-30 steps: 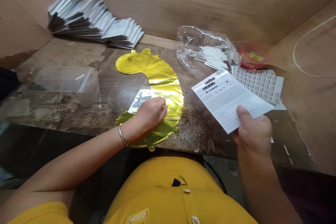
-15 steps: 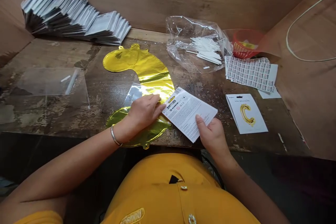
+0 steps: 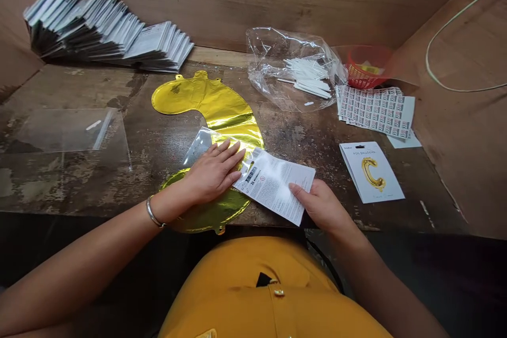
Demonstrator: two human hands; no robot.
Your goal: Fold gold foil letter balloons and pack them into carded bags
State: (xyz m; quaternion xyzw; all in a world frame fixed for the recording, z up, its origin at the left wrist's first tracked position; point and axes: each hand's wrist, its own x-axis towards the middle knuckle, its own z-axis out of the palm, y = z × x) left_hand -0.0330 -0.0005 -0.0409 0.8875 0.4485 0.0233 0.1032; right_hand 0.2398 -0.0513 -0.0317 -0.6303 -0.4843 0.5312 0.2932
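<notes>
A gold foil balloon, flat and curved like a C, lies on the worn wooden table. On top of it rests a clear plastic bag. My left hand lies with fingers stretched out over the bag and the balloon, beside the upper end of a printed card. The card's small-print side faces up, and its upper end meets the clear bag; how far it sits inside, I cannot tell. My right hand grips the card's lower right end, thumb on top and fingers beneath.
Folded cards stand in a leaning row at the back left. A clear bag lies at left. Behind are white sticks in plastic and a red basket. Sticker sheets and a "C" balloon card lie at right.
The card has shifted left and turned flatter, its upper end now at the clear bag. My left hand has spread from curled fingers to lying flat.
</notes>
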